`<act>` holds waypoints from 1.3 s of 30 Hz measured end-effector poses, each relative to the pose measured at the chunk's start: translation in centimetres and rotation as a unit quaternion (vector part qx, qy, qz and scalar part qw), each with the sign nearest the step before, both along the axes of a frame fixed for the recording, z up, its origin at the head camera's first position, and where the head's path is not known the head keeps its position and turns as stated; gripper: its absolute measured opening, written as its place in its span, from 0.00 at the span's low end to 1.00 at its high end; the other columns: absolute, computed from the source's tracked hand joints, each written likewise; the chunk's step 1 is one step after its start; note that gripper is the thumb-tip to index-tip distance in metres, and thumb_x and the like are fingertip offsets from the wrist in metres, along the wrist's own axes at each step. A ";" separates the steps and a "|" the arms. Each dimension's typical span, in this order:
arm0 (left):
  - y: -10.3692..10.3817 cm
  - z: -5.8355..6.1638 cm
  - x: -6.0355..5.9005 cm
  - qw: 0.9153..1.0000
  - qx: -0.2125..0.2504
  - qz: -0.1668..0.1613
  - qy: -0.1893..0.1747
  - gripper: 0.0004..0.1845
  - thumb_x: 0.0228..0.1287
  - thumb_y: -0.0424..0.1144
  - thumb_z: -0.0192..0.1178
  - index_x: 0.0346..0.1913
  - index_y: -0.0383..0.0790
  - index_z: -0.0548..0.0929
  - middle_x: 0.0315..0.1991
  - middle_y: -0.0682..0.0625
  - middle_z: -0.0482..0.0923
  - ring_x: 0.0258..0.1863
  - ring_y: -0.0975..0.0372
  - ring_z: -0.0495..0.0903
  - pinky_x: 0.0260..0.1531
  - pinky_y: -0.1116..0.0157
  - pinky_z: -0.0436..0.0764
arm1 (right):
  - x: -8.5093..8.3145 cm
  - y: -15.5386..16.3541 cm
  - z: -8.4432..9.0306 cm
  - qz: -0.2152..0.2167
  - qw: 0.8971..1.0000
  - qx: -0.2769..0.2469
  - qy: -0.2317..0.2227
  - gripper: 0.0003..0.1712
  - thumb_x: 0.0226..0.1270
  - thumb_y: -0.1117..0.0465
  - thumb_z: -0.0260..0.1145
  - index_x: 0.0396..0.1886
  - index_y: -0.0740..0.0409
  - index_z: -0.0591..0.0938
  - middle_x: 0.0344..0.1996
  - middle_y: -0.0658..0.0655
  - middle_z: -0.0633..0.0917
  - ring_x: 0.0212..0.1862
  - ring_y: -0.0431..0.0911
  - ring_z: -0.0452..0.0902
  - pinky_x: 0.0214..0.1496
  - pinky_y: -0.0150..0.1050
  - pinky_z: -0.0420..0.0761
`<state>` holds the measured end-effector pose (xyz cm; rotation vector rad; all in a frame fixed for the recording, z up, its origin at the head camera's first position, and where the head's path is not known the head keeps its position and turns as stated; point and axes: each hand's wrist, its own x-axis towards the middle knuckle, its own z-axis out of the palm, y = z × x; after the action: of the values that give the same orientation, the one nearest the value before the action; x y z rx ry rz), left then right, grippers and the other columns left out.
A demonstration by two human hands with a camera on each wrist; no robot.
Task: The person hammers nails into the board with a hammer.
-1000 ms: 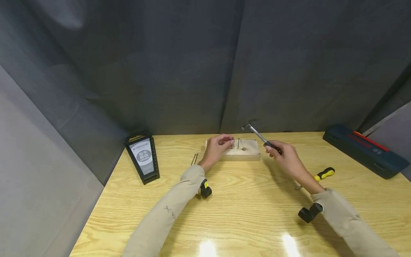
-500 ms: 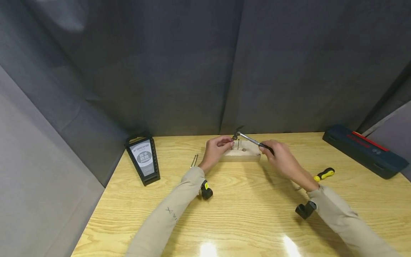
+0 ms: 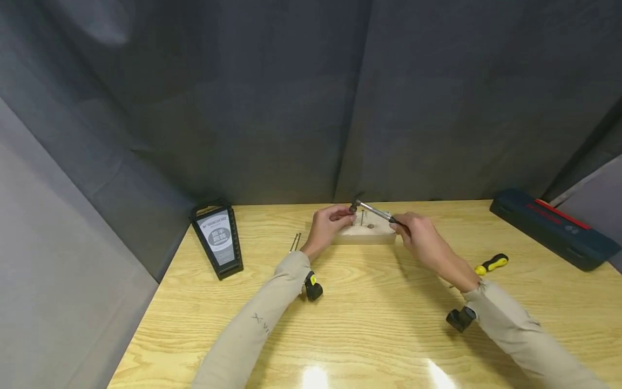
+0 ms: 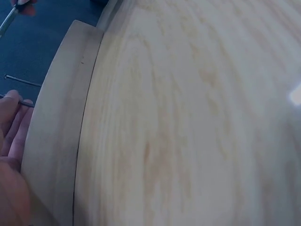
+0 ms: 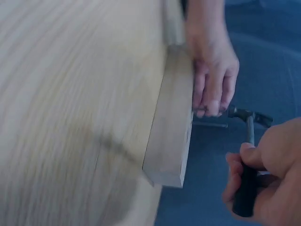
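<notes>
I see a black stand at the table's far left with a grey label, its writing too small for me to read; the dark blue case at the far right carries a red strip whose lettering I cannot make out, and the case is closed. My left hand rests on the wooden block at the far middle of the table, fingertips pinching a nail that stands on the block's top face. My right hand is curled round the black grip of the hammer, whose head sits at the top of that nail, right by the left fingertips. A second nail stands in the block just beside it. Loose nails lie left of the block, a yellow-handled screwdriver to the right. Compared with a second ago, the hammer head has dropped from above the block down to the nail, and my right hand has shifted left toward the block
</notes>
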<state>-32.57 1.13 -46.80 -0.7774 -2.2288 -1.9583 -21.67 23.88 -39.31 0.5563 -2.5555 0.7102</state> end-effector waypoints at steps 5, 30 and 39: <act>0.3 0.1 0.1 1.000 -0.003 -0.003 0.005 0.09 0.69 0.28 0.69 0.49 0.31 0.89 0.47 0.37 0.90 0.46 0.49 0.90 0.47 0.68 0.88 | 0.3 0.6 0.2 -0.004 1.000 -0.004 -0.018 0.09 0.79 0.70 0.62 0.49 0.72 0.85 0.31 0.60 0.81 0.26 0.44 0.68 0.25 0.34 0.68; 0.3 -0.1 0.1 1.000 0.008 -0.008 -0.027 0.10 0.69 0.33 0.71 0.49 0.35 0.90 0.47 0.41 0.90 0.46 0.52 0.90 0.47 0.65 0.89 | 0.3 -0.4 0.8 -0.012 0.995 -0.055 0.079 0.06 0.75 0.74 0.63 0.46 0.75 0.84 0.29 0.63 0.82 0.28 0.46 0.72 0.25 0.32 0.70; -0.1 0.1 0.0 1.000 0.005 0.000 -0.027 0.09 0.68 0.32 0.71 0.48 0.34 0.90 0.47 0.42 0.91 0.45 0.56 0.90 0.47 0.68 0.88 | 0.8 -1.1 0.5 -0.022 1.000 -0.004 -0.015 0.08 0.79 0.72 0.60 0.45 0.74 0.84 0.32 0.64 0.82 0.28 0.47 0.73 0.26 0.38 0.73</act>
<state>-32.55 1.05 -46.70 -0.7321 -2.2473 -2.0129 -20.83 22.82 -38.78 0.4885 -2.5842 0.7173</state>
